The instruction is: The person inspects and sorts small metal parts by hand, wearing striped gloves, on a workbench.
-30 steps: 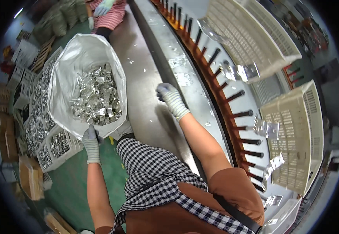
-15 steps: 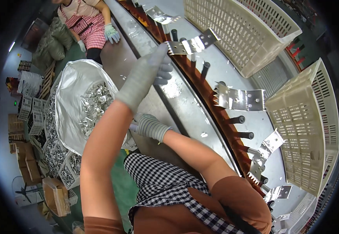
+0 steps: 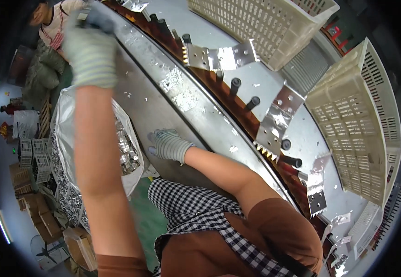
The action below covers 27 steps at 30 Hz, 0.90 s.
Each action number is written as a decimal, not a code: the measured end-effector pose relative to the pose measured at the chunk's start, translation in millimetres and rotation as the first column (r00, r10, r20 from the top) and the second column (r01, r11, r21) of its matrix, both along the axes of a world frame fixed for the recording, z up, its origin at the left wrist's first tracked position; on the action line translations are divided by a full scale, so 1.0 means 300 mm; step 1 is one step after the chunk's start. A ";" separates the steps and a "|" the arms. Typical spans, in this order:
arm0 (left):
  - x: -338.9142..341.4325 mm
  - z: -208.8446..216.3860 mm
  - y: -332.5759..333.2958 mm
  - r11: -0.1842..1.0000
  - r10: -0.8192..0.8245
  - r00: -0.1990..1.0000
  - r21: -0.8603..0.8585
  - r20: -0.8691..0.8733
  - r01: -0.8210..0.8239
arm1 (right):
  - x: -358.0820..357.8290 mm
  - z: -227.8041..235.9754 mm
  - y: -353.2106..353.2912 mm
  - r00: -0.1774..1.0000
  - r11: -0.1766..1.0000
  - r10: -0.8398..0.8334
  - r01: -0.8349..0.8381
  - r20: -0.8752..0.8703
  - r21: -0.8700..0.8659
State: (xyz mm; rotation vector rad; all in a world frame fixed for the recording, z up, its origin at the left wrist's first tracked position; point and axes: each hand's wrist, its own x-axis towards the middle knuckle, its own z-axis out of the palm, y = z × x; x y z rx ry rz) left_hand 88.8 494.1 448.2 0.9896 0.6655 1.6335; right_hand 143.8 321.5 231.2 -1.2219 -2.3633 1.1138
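Note:
My left hand (image 3: pixel 92 55), in a striped grey glove, is raised at the upper left over the far end of the metal bench (image 3: pixel 140 92). Motion smears its fingers; a small shiny shape shows at them, too blurred to name. Lower down, my right hand (image 3: pixel 170 145), gloved alike, rests at the bench's near edge with bent fingers apart and nothing visible in them. Left of it, a white sack (image 3: pixel 66 115) holds shiny small metal parts (image 3: pixel 129 157), partly hidden behind my left forearm. Beyond the bench, toothed metal brackets (image 3: pixel 223 56) stand along a rusty brown slot (image 3: pixel 242 115).
Black-capped posts (image 3: pixel 235 85) rise along the slot among the brackets. Two cream plastic baskets (image 3: pixel 251 32) stand on the far side. White flakes (image 3: pixel 182 94) litter the metal strip. Another person (image 3: pixel 53 23) is at the far upper left, partly behind my left hand.
My left hand has swung left and away from beside a bracket. My right hand stays near the bench edge, its fingers slightly more spread. The view has shifted, and the brackets have turned.

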 end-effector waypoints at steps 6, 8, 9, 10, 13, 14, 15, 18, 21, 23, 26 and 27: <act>-0.322 0.023 -0.168 0.996 0.069 0.992 -0.058 0.101 -0.064 | 0.005 -0.101 -0.008 1.000 0.999 0.007 -0.007 -0.015 0.033; -0.466 -0.122 -0.269 0.950 0.290 0.944 -0.075 -0.158 -0.305 | -0.008 -0.107 -0.013 0.999 0.993 -0.003 0.008 -0.046 0.122; -0.498 -0.186 -0.307 0.853 0.447 0.879 -0.217 -0.167 -0.475 | -0.012 -0.106 -0.012 1.000 0.996 0.011 -0.009 -0.019 0.084; -0.526 -0.254 -0.361 0.857 0.448 0.894 -0.280 -0.010 -0.433 | -0.012 -0.105 -0.011 1.000 0.999 0.022 -0.022 0.006 0.044; -0.644 -0.484 -0.484 0.676 0.493 0.866 -0.662 0.078 -0.325 | -0.019 -0.086 -0.021 0.998 0.998 0.056 -0.056 0.024 0.029; -0.696 -0.562 -0.523 0.702 0.405 0.889 -0.696 0.212 -0.154 | -0.034 -0.075 -0.030 0.997 0.996 0.076 -0.077 0.019 0.040; -0.627 -0.581 -0.515 0.650 0.399 0.913 -0.728 0.083 -0.218 | -0.030 -0.083 -0.028 0.997 0.997 0.070 -0.071 0.022 0.042; -0.324 -0.511 -0.473 0.691 0.089 0.996 -0.719 -0.010 -0.069 | -0.013 -0.054 -0.021 0.995 0.996 0.084 -0.084 0.055 0.008; -0.074 -0.379 -0.420 0.786 -0.355 0.924 -0.581 -0.140 0.213 | -0.003 -0.058 -0.017 0.995 0.996 0.084 -0.083 0.061 -0.017; 0.120 -0.283 -0.414 0.841 -0.369 0.855 -0.523 -0.365 0.140 | -0.013 -0.082 -0.012 0.998 0.998 0.061 -0.061 0.032 -0.009; 0.253 -0.209 -0.369 0.796 -0.476 0.762 -0.584 -0.439 0.161 | -0.080 -0.235 0.001 0.986 0.991 0.052 -0.032 -0.159 0.127; 0.265 -0.205 -0.348 0.776 -0.492 0.747 -0.614 -0.447 0.143 | -0.086 -0.227 0.000 0.986 0.991 0.054 -0.034 -0.160 0.128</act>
